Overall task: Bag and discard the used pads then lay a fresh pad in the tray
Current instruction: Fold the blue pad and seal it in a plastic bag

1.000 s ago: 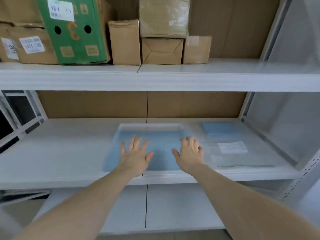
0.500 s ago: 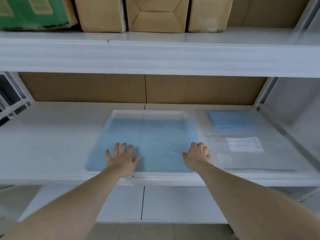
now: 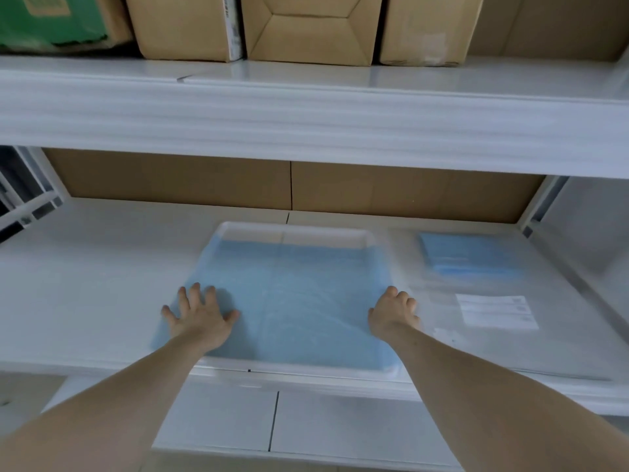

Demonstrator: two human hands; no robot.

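Note:
A light blue pad lies spread flat in a white tray on the middle shelf. Its edges drape over the tray's left and right rims. My left hand rests palm down on the pad's left edge, fingers spread. Over the pad's right edge sits my right hand, its fingers curled downward; whether it grips the pad I cannot tell. A clear plastic package with folded blue pads and a white label lies to the right of the tray.
The upper shelf overhangs close above, carrying cardboard boxes and a green box. A brown back panel closes the rear. A lower shelf shows beneath my arms. A white upright stands at the right.
Both hands slid apart from the middle of the pad to its left and right edges. The view has tilted down and come closer to the tray.

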